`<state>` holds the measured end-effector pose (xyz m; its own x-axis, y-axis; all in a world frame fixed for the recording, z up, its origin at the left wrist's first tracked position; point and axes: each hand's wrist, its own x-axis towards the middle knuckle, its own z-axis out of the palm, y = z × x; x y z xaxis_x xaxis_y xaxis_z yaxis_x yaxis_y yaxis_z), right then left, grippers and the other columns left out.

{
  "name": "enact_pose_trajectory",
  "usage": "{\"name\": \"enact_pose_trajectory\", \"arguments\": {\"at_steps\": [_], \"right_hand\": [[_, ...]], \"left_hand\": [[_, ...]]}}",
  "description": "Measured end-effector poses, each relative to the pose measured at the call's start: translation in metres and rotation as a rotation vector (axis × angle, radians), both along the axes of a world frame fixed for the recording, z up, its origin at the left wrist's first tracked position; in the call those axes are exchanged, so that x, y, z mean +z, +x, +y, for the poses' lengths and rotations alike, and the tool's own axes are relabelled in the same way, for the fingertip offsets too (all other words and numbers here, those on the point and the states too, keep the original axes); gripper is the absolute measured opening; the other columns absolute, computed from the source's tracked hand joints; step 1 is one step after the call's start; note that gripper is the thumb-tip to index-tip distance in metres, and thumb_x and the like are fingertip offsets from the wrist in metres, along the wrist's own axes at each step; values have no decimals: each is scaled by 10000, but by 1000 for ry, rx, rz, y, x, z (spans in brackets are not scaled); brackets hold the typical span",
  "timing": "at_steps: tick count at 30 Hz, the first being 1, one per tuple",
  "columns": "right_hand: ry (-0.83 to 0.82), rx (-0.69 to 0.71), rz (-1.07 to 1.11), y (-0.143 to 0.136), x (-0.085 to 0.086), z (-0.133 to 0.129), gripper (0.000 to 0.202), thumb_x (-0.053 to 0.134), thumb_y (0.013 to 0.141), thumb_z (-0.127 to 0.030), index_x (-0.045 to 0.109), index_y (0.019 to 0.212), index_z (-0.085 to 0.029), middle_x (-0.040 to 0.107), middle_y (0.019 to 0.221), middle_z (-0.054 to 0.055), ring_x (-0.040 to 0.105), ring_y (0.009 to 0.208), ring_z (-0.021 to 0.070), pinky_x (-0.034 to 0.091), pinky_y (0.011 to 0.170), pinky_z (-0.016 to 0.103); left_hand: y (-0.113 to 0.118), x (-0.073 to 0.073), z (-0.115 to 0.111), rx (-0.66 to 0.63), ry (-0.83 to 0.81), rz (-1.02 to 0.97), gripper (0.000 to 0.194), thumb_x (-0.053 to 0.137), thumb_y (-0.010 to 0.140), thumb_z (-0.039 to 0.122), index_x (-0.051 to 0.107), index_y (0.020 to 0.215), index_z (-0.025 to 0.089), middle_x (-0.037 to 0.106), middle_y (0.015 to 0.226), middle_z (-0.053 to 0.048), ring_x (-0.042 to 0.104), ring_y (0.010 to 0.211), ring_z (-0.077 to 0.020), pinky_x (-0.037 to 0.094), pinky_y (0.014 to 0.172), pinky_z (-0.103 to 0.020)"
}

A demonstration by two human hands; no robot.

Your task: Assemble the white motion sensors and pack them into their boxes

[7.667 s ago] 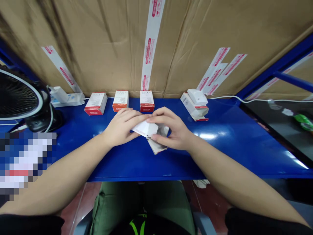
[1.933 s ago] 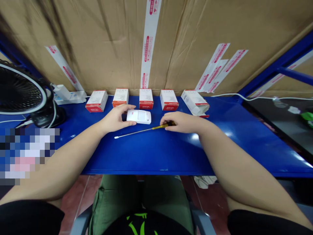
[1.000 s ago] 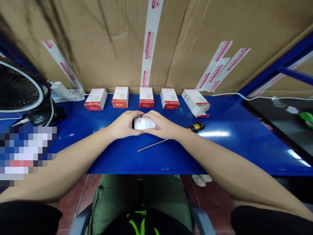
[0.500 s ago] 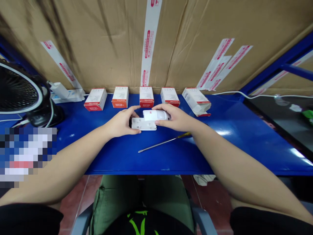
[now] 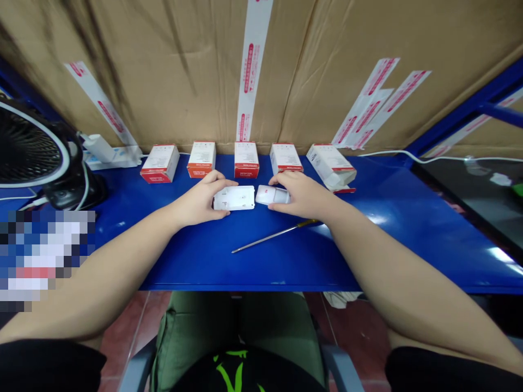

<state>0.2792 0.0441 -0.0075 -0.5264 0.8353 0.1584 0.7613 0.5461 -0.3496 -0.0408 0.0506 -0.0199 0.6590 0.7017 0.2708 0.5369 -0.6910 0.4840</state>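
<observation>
My left hand [image 5: 201,200] grips the left end of a white plastic base [image 5: 240,197], its hollow inner side facing up. Just right of it, my right hand [image 5: 301,195] holds a white rounded cover [image 5: 267,194] with a small red mark, thumb in front and fingers behind. A narrow gap separates the two white parts. On the blue table [image 5: 196,261], nearer to me, lies a screwdriver [image 5: 272,237], its tip to the left and its yellowish handle close to my right wrist.
Several red-and-white boxes [image 5: 246,157] stand along the cardboard wall [image 5: 183,81]; the rightmost box [image 5: 332,165] has an open flap. A black fan [image 5: 30,147] and a power strip [image 5: 118,158] are at the left. A white cable [image 5: 433,161] runs at the right.
The cover in my right hand and the base in my left hand have moved apart sideways, so they no longer overlap. The base is also slightly farther from me.
</observation>
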Motion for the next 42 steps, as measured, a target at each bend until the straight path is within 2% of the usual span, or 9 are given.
{"name": "enact_pose_trajectory", "arguments": {"at_steps": [7,11,17,23,26,30,33,38,42], "right_hand": [[68,217,134,-17,-9,-4,512,730,907,-371,652,1381,-195,741,1388,162,675,1265,376,524,1087,558],[100,216,140,-28,-16,-5,447,723,933,-331,667,1361,-213,770,1338,145,686,1245,371,508,1073,552],[148,169,112,-31,-21,-2,442,789,879,-287,668,1301,-235,777,1324,140,690,1226,386,495,1062,556],[214,161,77,-32,-23,-2,401,749,903,-255,663,1293,-211,783,1243,155,697,1165,387,492,1035,541],[277,185,46,-33,-24,-2,374,702,912,-205,665,1284,-199,771,1225,160,692,1144,374,509,1006,520],[331,254,18,-32,-23,-1,293,599,968,-168,675,1250,-184,748,1207,163,690,1117,342,563,959,491],[323,303,17,-31,-23,-1,288,532,1019,-167,684,1261,-207,726,1207,147,695,1131,321,598,955,482],[265,327,67,-31,-21,-2,326,519,1026,-149,684,1300,-214,705,1229,142,721,1113,302,644,942,472],[243,323,89,-30,-22,0,351,544,1013,-149,680,1326,-228,713,1251,138,718,1139,312,643,976,504]], "left_hand": [[2,2,-2,20,-22,-18,651,868,808,168,655,1421,226,714,1334,-90,700,1225,-298,590,1110,-474],[5,2,-4,19,-38,-81,642,841,816,131,636,1418,221,749,1361,-97,743,1185,-283,606,1068,-444],[8,-1,-4,-12,-18,-226,637,755,832,110,574,1435,213,711,1424,-132,735,1219,-276,608,1038,-415],[8,-5,-2,40,-138,-257,535,785,809,190,581,1303,204,737,1188,-76,724,972,-211,611,842,-339],[8,-6,-1,35,-157,-246,527,756,809,198,582,1307,204,727,1173,-64,700,928,-191,596,793,-315],[7,-6,0,46,-127,-209,505,677,837,169,581,1332,198,735,1125,-51,682,860,-167,579,771,-306],[7,-5,1,67,-113,-168,461,639,846,134,607,1302,201,760,1096,-42,717,900,-178,587,816,-315],[7,-2,1,82,-89,-99,320,616,850,123,689,1151,202,788,1068,-36,738,914,-192,596,857,-328],[8,-1,1,104,-74,-93,274,618,857,130,715,1104,201,791,1014,-27,726,858,-185,586,811,-315]]}}
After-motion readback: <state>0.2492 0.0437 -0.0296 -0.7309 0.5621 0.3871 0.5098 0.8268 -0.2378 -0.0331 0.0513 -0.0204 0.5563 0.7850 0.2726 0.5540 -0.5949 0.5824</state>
